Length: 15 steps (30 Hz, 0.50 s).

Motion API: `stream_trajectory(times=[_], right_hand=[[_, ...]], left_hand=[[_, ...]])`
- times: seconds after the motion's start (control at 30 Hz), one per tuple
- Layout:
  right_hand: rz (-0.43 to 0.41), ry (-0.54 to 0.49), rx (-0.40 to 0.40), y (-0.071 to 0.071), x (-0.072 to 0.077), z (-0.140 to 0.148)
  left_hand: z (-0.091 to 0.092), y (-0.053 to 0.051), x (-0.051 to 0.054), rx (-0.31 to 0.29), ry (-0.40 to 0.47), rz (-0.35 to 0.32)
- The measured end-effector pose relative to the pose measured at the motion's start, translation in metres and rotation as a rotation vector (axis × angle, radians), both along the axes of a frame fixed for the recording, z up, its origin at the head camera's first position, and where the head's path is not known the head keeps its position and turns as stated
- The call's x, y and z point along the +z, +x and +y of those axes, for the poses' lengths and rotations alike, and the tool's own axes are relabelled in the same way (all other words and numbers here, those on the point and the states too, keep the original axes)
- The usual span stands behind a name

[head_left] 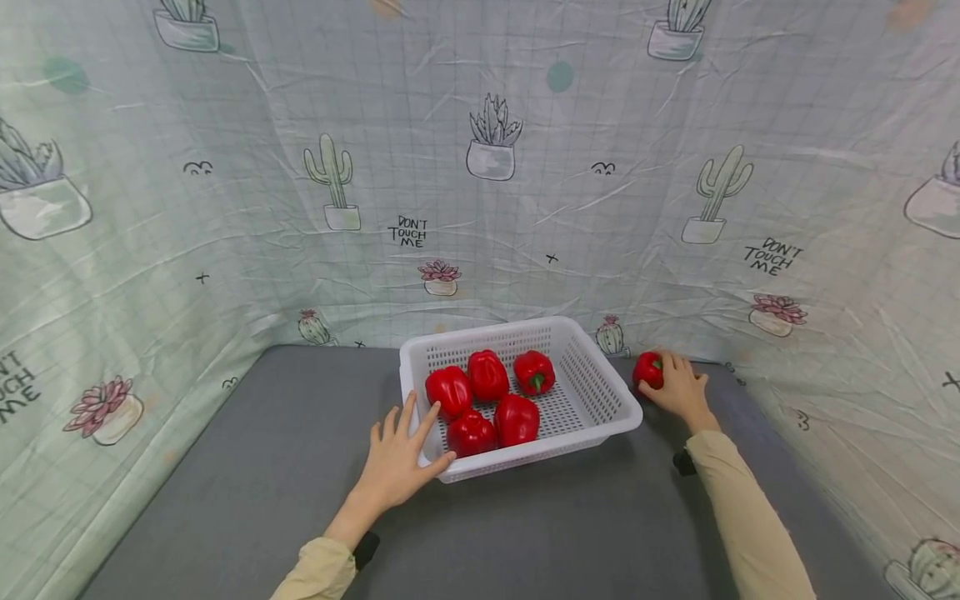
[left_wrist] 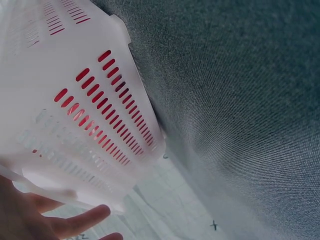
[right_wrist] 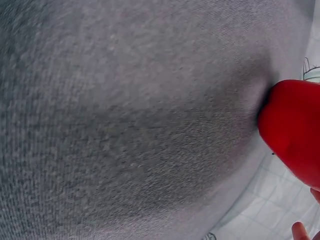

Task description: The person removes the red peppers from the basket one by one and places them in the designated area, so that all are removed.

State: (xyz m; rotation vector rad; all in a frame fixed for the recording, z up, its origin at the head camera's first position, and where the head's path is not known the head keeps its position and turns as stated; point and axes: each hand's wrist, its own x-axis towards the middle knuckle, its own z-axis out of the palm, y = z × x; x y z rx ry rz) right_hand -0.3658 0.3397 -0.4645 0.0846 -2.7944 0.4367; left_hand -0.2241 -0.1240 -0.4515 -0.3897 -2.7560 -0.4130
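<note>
A white slotted plastic basket [head_left: 600, 432] holds several red bell peppers [head_left: 487, 375]. My left hand [head_left: 397, 462] is at the basket's left front corner, fingers spread and straight, with fingertips over the rim. In the left wrist view, those fingers [left_wrist: 82, 222] lie along the rim, and red shows through the slots. To the right of the basket, my right hand [head_left: 681, 390] holds one more red bell pepper [head_left: 647, 370] between thumb and fingers. The right wrist view shows this pepper [right_wrist: 295, 130] close to the table, with only a few fingertips visible below it.
The basket stands on a grey cloth-like table surface [head_left: 225, 467]. A pale curtain [head_left: 405, 275] printed with cacti and words hangs behind the table and along both sides, close behind the right-hand pepper.
</note>
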Motion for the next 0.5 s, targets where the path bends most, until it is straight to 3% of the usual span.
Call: stream_trajectory(times=[0.5], right_hand=[[0.016,0.013,0.050,0.0027,-0.0067,0.0047]], left_hand=[[-0.0002,-0.0016,-0.0002,0.003,0.004,-0.015]])
